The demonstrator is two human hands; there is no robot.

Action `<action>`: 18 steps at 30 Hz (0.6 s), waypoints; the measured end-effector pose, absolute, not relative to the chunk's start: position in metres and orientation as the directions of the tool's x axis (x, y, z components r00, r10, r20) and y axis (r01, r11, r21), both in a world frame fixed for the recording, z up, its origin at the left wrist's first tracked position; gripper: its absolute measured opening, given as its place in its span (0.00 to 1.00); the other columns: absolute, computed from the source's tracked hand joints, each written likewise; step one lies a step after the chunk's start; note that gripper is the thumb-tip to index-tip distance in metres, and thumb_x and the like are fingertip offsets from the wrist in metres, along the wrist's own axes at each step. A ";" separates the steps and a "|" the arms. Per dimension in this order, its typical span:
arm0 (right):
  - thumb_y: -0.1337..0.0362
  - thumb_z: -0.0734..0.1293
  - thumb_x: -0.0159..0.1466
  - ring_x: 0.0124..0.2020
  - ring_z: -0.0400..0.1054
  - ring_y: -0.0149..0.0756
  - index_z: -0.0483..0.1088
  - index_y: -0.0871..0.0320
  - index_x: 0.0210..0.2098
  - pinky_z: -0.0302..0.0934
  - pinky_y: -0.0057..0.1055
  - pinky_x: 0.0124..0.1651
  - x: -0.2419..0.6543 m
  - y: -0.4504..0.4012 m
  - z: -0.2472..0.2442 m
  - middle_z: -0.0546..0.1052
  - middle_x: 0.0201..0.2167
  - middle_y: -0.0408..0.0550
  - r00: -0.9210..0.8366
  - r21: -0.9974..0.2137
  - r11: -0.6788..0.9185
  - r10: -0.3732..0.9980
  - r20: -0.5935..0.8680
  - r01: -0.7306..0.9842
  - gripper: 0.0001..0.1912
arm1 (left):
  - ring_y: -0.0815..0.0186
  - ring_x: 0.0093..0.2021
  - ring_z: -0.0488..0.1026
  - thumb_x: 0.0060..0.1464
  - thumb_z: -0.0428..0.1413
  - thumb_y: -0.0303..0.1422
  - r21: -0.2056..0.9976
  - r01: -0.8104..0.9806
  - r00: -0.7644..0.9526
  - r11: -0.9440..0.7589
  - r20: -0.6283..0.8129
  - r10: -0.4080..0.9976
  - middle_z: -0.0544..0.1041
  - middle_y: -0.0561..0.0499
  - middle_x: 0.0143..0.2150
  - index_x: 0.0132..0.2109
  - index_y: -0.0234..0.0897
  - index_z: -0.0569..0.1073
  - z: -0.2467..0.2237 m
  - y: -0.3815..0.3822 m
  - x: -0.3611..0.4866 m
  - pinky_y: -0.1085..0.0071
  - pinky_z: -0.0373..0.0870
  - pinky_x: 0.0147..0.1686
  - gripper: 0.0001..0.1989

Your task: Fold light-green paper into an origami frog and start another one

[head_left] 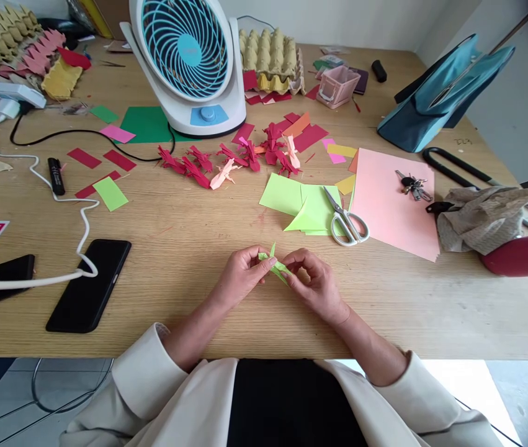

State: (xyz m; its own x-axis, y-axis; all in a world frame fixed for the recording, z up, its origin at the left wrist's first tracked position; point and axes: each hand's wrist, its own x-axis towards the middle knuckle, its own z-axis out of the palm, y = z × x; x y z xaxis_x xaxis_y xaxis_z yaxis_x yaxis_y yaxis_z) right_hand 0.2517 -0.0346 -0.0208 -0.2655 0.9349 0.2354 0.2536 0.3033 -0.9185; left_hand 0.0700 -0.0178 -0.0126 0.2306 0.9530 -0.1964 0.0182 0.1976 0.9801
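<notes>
Near the table's front edge, a small folded green paper piece (279, 267) with pointed tips is held between my two hands. My left hand (246, 271) pinches its left part between thumb and fingers. The fingers of my right hand (314, 280) are closed on its right end. Just beyond them lie light green paper sheets (282, 193), with white-handled scissors (346, 225) resting on top. Several folded red paper figures (193, 169) and a pale pink one (223, 174) lie in a row farther back.
A white fan (240, 87) stands at the back. Pink sheets (391, 217) with keys (415, 186) lie to the right, near a blue bag (424, 112). At the left are a black phone (87, 288), a white cable (85, 226) and a black marker (56, 176).
</notes>
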 end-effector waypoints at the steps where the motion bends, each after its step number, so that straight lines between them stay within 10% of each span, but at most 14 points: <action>1: 0.65 0.67 0.65 0.33 0.67 0.34 0.68 0.54 0.38 0.63 0.33 0.38 0.251 -0.035 -0.021 0.73 0.33 0.46 -0.254 -0.925 0.285 0.941 0.221 0.251 0.02 | 0.72 0.25 0.62 0.53 0.61 0.42 0.982 0.028 0.223 0.186 -0.187 0.957 0.65 0.56 0.25 0.29 0.35 0.71 -0.014 -0.018 0.070 0.77 0.67 0.23 0.15; 18: 0.62 0.67 0.65 0.35 0.68 0.36 0.67 0.54 0.33 0.63 0.34 0.39 0.248 -0.035 -0.026 0.73 0.34 0.47 -0.183 -0.967 0.196 0.969 0.165 0.163 0.05 | 0.72 0.25 0.65 0.56 0.57 0.36 0.974 0.210 0.255 0.089 -0.142 0.956 0.69 0.55 0.25 0.32 0.35 0.73 -0.017 -0.022 0.071 0.77 0.66 0.25 0.09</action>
